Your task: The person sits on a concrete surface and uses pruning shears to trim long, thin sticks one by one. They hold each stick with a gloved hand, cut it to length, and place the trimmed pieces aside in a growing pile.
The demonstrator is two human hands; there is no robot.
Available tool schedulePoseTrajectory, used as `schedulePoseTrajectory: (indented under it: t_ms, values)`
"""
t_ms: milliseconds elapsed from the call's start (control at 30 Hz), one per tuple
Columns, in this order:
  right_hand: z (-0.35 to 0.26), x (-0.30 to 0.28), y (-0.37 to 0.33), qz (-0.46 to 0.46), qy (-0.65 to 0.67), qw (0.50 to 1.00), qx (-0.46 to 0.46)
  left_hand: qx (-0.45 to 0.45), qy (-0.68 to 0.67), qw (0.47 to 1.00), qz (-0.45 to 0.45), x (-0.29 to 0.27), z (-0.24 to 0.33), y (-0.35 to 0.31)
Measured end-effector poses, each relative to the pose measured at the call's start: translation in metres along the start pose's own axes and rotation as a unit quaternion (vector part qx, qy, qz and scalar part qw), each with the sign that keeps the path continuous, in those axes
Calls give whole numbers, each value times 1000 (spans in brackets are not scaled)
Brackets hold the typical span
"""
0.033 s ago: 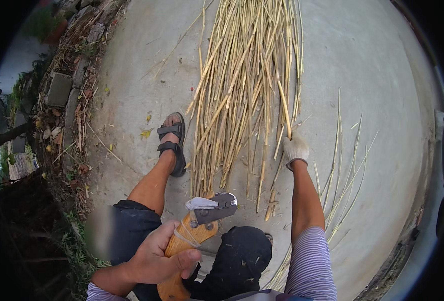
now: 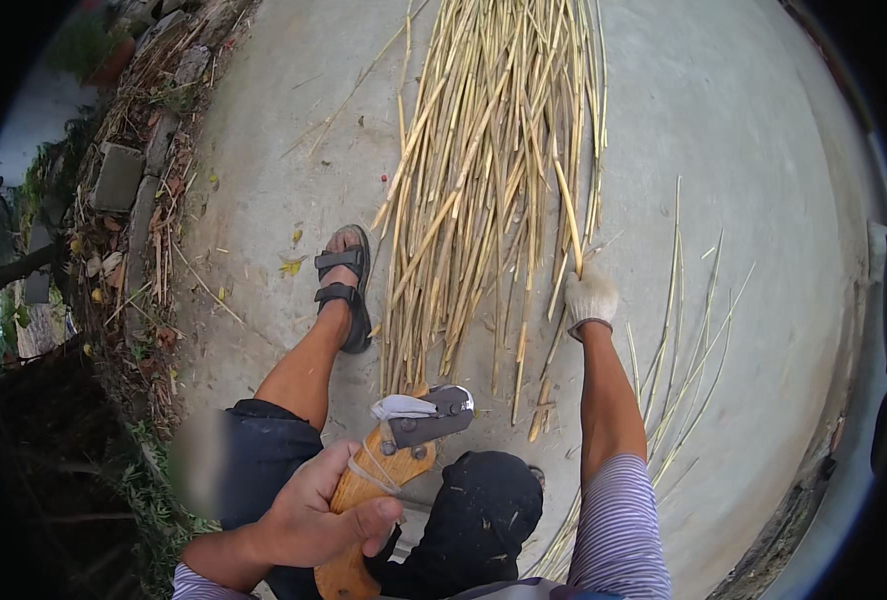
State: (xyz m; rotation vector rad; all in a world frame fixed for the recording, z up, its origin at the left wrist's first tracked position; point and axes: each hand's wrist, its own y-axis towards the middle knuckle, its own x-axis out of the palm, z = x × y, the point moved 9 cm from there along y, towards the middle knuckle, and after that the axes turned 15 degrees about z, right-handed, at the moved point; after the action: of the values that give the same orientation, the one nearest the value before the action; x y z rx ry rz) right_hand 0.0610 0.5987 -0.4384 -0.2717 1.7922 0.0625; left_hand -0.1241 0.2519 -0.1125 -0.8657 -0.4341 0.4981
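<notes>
My bare left hand is closed around a wooden-handled tool. Dark metal plates are bolted to the tool's head, and a cord and a strip of white cloth are wound about it. My right hand wears a pale knitted glove and is closed on the near end of a yellowish stalk. That stalk lies along the right side of a large heap of long dry stalks, which fans toward me on the concrete.
Thin stalks lie to the right of my right arm. My sandalled left foot stands beside the heap, and my dark-clothed knee is near the tool. Concrete blocks, leaves and plants line the left edge. Short stalk pieces lie below the heap.
</notes>
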Motion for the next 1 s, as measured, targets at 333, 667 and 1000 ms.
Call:
schedulePoseTrajectory:
  t_ms: [333, 667, 1000]
  values:
    - [-75, -9, -24, -63, 194, 979, -20, 26, 44, 999, -5, 5, -7, -1]
    - [139, -52, -308, -290, 134, 929, 188, 55, 110, 992, 6, 0, -24, -11]
    - [157, -57, -388, -182, 253, 919, 241, 124, 94, 988, 11, -11, -42, -8]
